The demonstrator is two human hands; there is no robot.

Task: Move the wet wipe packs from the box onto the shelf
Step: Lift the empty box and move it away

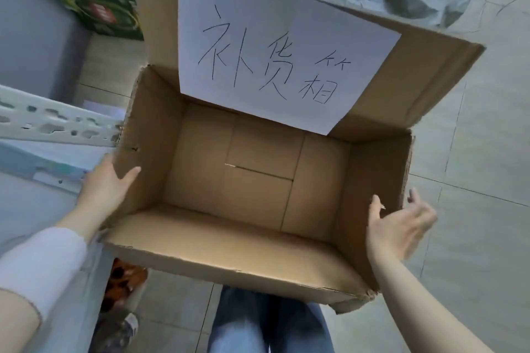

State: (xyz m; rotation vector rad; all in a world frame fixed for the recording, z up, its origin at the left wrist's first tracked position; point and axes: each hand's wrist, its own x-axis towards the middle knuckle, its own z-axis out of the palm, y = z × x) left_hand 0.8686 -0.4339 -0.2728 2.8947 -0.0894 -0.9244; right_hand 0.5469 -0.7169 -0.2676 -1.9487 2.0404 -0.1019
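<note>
Seen from the head camera, a brown corrugated cardboard box (pixel 229 241) is tilted open toward the viewer above the person's legs in blue jeans (pixel 272 324). Its rectangular inside shows only the flat bottom flaps with their seams, and its near edge is frayed and torn at the right corner. A smooth white paper sheet (pixel 286 60) with black handwritten characters lies on the raised far flap. The left hand (pixel 106 183), coming out of a soft white sleeve (pixel 43 261), grips the box's left wall, thumb laid on the inner face, palm over the rim and fingers hidden outside. The right hand (pixel 398 226) is spread wide beside the right wall, palm turned to the cardboard and thumb up by the rim; whether it touches cannot be told. Left of the box runs the shelf (pixel 57 123), a pale metal rail with punched slots. Below it lie light blue and white shapes too blurred to identify as wipe packs. A glossy green carton (pixel 109 8) stands farther back on the grey tiled floor (pixel 473 152).
</note>
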